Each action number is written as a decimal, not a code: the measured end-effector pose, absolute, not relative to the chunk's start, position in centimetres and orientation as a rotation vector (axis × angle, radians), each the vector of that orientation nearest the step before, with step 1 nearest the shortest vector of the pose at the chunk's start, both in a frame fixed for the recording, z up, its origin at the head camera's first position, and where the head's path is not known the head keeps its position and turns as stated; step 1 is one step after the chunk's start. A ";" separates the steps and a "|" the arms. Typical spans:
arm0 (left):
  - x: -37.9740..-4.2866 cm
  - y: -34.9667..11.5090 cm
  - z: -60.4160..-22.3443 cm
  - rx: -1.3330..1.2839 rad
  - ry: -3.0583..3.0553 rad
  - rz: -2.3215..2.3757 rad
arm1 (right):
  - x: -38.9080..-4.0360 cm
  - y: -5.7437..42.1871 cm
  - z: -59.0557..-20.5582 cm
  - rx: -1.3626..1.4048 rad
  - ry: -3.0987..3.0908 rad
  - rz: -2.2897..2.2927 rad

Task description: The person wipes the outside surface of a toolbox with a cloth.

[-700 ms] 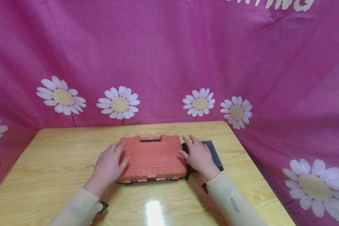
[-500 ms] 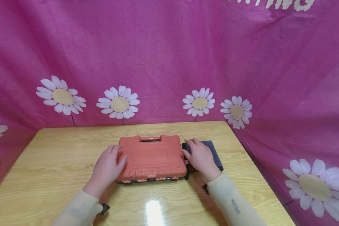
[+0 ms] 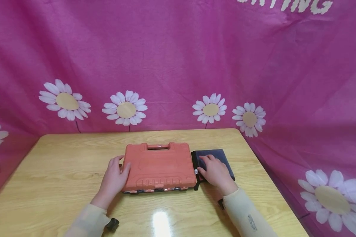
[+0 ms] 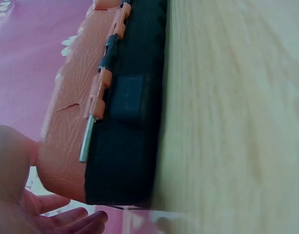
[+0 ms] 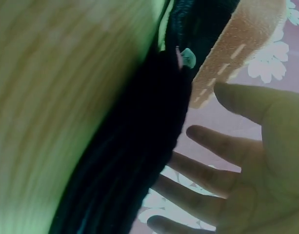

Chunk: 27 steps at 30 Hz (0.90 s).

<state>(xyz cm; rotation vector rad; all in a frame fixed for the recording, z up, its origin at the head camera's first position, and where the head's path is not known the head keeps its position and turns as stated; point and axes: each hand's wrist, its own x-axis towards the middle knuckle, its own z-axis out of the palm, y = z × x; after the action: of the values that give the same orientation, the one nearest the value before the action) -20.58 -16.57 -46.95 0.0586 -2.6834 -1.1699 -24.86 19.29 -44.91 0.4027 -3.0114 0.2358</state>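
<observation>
An orange hard plastic case [image 3: 158,164] with a black lower half lies closed on the table, its carry handle toward the back. At its left side is my left hand [image 3: 112,181], thumb against the orange lid and fingers beyond the case's end; in the left wrist view that hand [image 4: 17,190] has loosely bent fingers. A dark blue, flat folded cloth-like item [image 3: 216,154] with a black edge lies just right of the case. My right hand [image 3: 216,172] is over it. In the right wrist view this hand [image 5: 251,170] has spread fingers and grips nothing; contact is unclear.
The wooden table [image 3: 68,164] ends at a pink curtain [image 3: 172,65] printed with white flowers, which hangs behind it and on both sides. Black straps or camera mounts sit under both wrists, such as the left one [image 3: 112,224].
My right hand has shifted right, from the case's right edge to over the dark blue item. My left hand has drawn slightly back from the case's top to its left side.
</observation>
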 end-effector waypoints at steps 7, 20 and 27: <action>-20.7 -16.7 -47.5 0.107 -2.697 -1.298 | -24.2 19.6 -45.8 0.438 -3.128 0.211; -21.2 -16.5 -47.7 0.165 -2.612 -1.621 | -24.1 20.1 -46.3 0.489 -3.161 0.184; -21.4 -16.4 -48.0 0.201 -2.541 -1.794 | -24.4 20.2 -46.5 0.489 -3.161 0.169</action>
<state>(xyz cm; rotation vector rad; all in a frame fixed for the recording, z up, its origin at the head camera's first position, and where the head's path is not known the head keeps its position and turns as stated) -21.40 -16.45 -48.00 0.2013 -2.5415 -1.7936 -24.43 20.19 -46.48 0.4892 -3.1614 0.1687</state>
